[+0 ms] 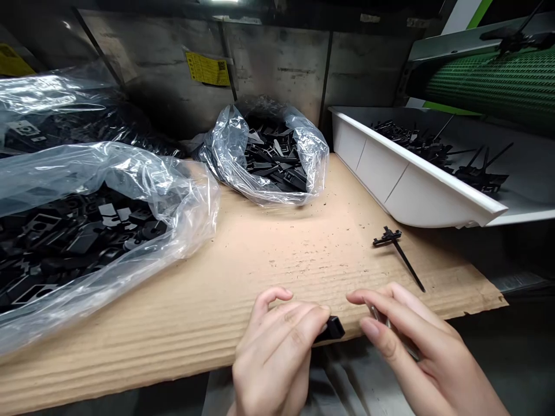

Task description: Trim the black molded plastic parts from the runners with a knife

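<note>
Head view, looking down at a brown cardboard sheet (281, 254). At far left, a big clear bag (143, 190) stuffed with black plastic bits, lying on the sheet. Above it, in the upper left of the frame, a second clear bag (56, 104) with more black bits inside. Up on the grey back wall, a yellow label (208, 69). In the upper middle, a smaller open bag (303, 150), also full of black bits, well apart from the hands.

At the bottom middle, the left hand (277, 352), fingers bent, pinching a small black block (333, 329) between thumb and fingertips, right at the near edge of the sheet. Just to its right, the right hand (416, 346), fingers curled over a thin shiny stick (376, 315), fingertips close to the block but not touching it. Hard to tell the kind of stick.

A little above the right hand, a black clip with a long thin tail (399, 254), lying flat and alone on the sheet. At the right, a white tray (411, 185), holding a pile of black tailed pieces (433, 147). In the upper right corner, a green ribbed roller (489, 86).
</note>
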`<state>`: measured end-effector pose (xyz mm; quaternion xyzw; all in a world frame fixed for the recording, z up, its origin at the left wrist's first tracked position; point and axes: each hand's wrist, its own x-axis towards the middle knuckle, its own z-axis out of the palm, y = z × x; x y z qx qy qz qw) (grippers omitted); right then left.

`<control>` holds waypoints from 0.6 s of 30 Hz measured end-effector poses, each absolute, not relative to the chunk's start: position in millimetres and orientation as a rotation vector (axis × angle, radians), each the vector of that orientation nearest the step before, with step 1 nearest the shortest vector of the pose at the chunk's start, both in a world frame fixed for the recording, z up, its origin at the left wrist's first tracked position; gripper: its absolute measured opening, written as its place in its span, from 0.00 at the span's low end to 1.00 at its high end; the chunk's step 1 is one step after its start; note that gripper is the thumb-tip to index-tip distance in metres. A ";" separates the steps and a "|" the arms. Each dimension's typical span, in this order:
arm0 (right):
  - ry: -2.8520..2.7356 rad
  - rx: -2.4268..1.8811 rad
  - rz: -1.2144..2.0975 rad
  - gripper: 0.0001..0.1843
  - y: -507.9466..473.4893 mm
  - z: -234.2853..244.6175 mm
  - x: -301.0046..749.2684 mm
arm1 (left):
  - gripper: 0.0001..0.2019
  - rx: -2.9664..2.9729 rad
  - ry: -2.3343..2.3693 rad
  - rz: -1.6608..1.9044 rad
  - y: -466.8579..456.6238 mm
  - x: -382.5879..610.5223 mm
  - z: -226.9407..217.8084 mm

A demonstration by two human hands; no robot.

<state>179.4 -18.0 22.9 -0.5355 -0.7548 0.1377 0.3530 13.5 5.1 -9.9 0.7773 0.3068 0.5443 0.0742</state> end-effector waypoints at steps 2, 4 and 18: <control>-1.923 -1.417 0.344 0.08 -19.1 22.2 181.1 | 0.13 2.373 0.950 1.565 3.4 12.4 -9.9; -1.886 -1.460 0.303 0.06 -19.5 19.0 191.0 | 0.16 2.453 0.998 1.393 2.6 7.6 -5.8; -1.746 -1.898 -0.198 0.12 14.7 -7.1 243.2 | 0.18 2.807 1.646 1.052 206.7 -9.9 118.4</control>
